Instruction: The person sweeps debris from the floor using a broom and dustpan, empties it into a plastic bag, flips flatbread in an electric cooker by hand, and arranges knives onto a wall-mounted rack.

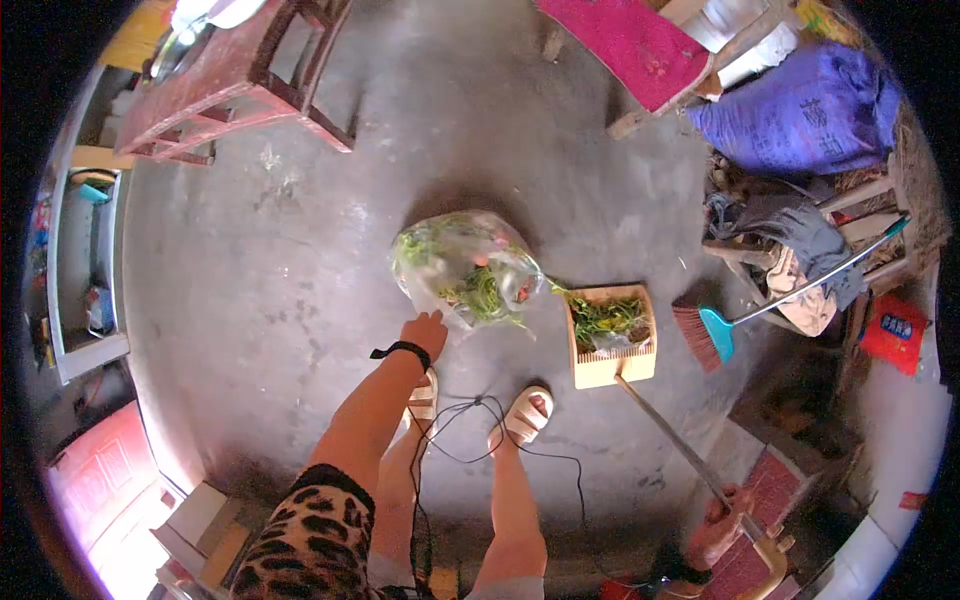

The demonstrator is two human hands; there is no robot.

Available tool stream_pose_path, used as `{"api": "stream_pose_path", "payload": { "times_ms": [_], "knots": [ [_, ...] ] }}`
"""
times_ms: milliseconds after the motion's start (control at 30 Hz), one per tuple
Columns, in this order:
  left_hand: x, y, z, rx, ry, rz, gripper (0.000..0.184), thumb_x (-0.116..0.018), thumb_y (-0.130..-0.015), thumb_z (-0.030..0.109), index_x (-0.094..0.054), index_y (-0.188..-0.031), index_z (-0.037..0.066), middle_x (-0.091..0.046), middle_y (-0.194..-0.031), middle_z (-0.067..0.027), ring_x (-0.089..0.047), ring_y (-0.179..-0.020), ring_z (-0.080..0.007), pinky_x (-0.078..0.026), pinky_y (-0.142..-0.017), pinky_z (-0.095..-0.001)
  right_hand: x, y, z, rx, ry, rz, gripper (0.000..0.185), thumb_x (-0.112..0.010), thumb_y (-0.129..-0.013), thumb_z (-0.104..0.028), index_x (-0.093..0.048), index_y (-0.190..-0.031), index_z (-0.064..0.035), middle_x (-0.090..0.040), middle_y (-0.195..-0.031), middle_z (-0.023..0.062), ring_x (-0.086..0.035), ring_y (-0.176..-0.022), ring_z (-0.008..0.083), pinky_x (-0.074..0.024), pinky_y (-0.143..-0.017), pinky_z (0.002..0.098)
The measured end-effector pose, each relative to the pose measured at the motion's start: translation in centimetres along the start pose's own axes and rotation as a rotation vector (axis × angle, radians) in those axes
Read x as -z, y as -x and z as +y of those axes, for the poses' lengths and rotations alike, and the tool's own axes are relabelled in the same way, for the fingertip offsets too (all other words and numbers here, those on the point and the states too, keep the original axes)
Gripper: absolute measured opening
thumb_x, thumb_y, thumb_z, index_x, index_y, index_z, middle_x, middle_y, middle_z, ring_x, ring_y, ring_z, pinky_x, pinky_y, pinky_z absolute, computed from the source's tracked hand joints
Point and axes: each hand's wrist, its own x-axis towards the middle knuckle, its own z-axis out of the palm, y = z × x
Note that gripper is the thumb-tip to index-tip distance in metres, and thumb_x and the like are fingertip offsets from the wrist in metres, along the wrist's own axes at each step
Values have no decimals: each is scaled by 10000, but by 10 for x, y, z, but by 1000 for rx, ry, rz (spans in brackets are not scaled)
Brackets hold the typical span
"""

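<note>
My left hand (426, 335), with a black band at the wrist, reaches down to the near edge of a clear plastic bag (410, 285). Its fingers are closed on the bag's edge. Leafy green stems and a few reddish bits show through the plastic. At the lower right, my right hand (722, 512) is in shadow, wrapped round the long handle of a dustpan (590, 375). The yellowish dustpan rests on the floor right of the bag, holding green plant scraps and some clear plastic.
A broom (716, 335) with a teal head leans at the right by a cloth-draped wooden seat (740, 255). Behind lie a purple sack (810, 110) and a bench with a red cover (640, 50). A wooden table (220, 90) stands upper left. Black cable (480, 402) hangs before my sandals.
</note>
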Motion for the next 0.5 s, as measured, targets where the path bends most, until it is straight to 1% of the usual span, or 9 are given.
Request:
{"api": "stream_pose_path", "payload": {
  "times_ms": [33, 100, 133, 200, 233, 300, 433, 467, 500],
  "knots": [
    [2, 12, -5, 8, 0, 3, 222, -494, -814, 126, -612, -999, 90, -529, -1085, -103, -549, -997, -284, -516, -756, -418, 10, 2, -1, 3, -6, -5, 244, -432, -923, -278, -508, -827, -67, -388, -705, -17, -281, -566, 68, -223, -494, 213],
    [-2, 33, -15, 2, -11, 4, 212, -505, -817, 155, -606, -997, 103, -524, -1054, -94, -546, -980, -271, -518, -733, -424, 26, 10, -13, 586, 446, 24, 153, -441, -893, -166, -489, -799, -56, -362, -676, -9, -298, -557, 92, -252, -488, 238],
    [-5, 42, -18, 26, 20, 27, 218, -509, -820, 173, -596, -1012, 115, -522, -1071, -88, -542, -994, -271, -515, -732, -423, 40, 18, -23, 591, 445, 26, 153, -441, -893, -166, -489, -799, -56, -362, -676, -9, -298, -557, 92, -252, -488, 238],
    [-11, 51, -23, 48, 51, 58, 227, -507, -819, 169, -590, -1022, 110, -521, -1071, -86, -539, -998, -271, -514, -741, -417, 62, 36, -65, 157, 437, -9, 88, -448, -844, -85, -516, -817, -36, -471, -710, 25, -432, -601, 119, -344, -521, 236],
    [-15, 53, -24, 70, 81, 83, 236, -505, -819, 166, -585, -1033, 106, -521, -1071, -84, -537, -1002, -271, -513, -750, -411, 82, 40, -58, 169, 439, -5, 88, -448, -844, -85, -516, -817, -36, -471, -710, 25, -432, -601, 119, -344, -521, 236],
    [-20, 50, -21, 65, 50, 117, 227, -513, -820, 160, -586, -1026, 99, -518, -1082, -71, -513, -1041, -247, -509, -763, -393, 122, 42, -42, 527, 897, 318, 142, -575, -833, -173, -575, -861, -34, -613, -909, 129, -592, -831, 159, -457, -646, 244],
    [-39, 28, -11, 53, 37, 132, 227, -486, -838, 150, -583, -1029, 76, -507, -1097, -62, -469, -1093, -218, -501, -797, -373, 135, 56, -112, 553, 717, 222, 143, -563, -850, -170, -581, -883, -32, -558, -810, 88, -518, -710, 165, -430, -602, 289],
    [-39, 22, -8, 105, 127, 64, 251, -466, -849, 141, -579, -1060, 65, -494, -1187, -61, -455, -1148, -230, -502, -810, -367, 134, 61, -135, 553, 654, 183, 144, -559, -856, -168, -583, -890, -31, -540, -777, 74, -494, -669, 167, -421, -588, 304],
    [-41, 21, -5, 106, 138, 60, 251, -466, -849, 141, -579, -1060, 65, -494, -1187, -61, -455, -1148, -230, -502, -810, -367, 133, 65, -152, 550, 588, 143, 145, -554, -862, -167, -585, -898, -30, -522, -745, 60, -469, -629, 169, -412, -573, 319]
  ]
}}
